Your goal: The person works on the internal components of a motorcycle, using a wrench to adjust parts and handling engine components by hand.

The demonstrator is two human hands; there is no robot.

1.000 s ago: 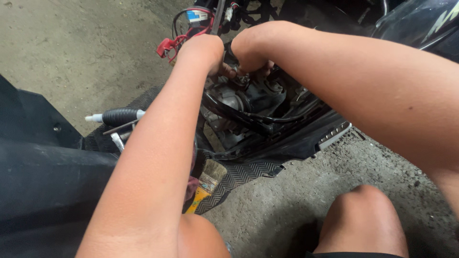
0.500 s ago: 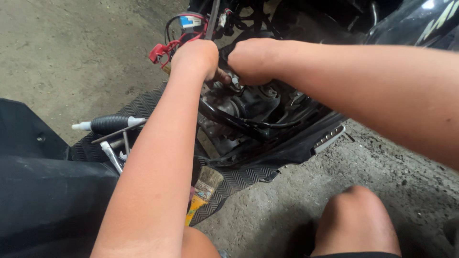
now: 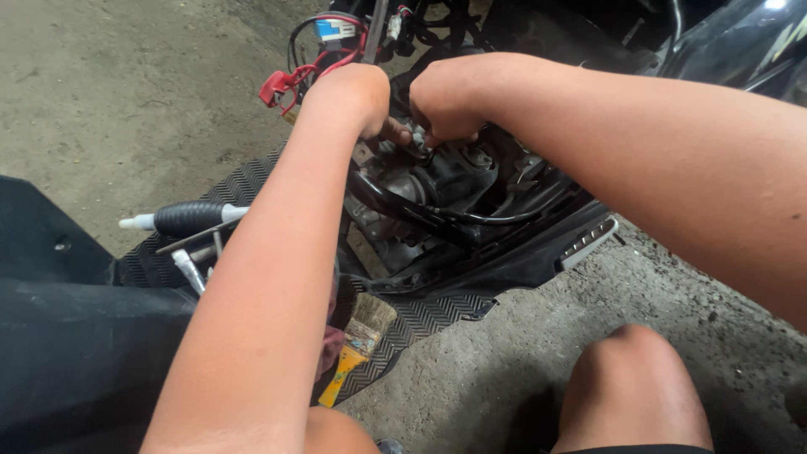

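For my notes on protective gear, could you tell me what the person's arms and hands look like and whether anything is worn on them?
Both arms are bare all the way up as far as the view shows: no sleeves, no gloves. The left hand and the right hand show no rings, watch or wristband on the sides in view. The fingers are mostly hidden, so I cannot tell about them.

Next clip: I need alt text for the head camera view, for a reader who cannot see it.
Both bare hands, the left hand and right hand, are closed together over the exposed engine parts of a black scooter on a concrete floor. On the ribbed floor mat lie a yellow-handled paintbrush and a black-gripped tool.
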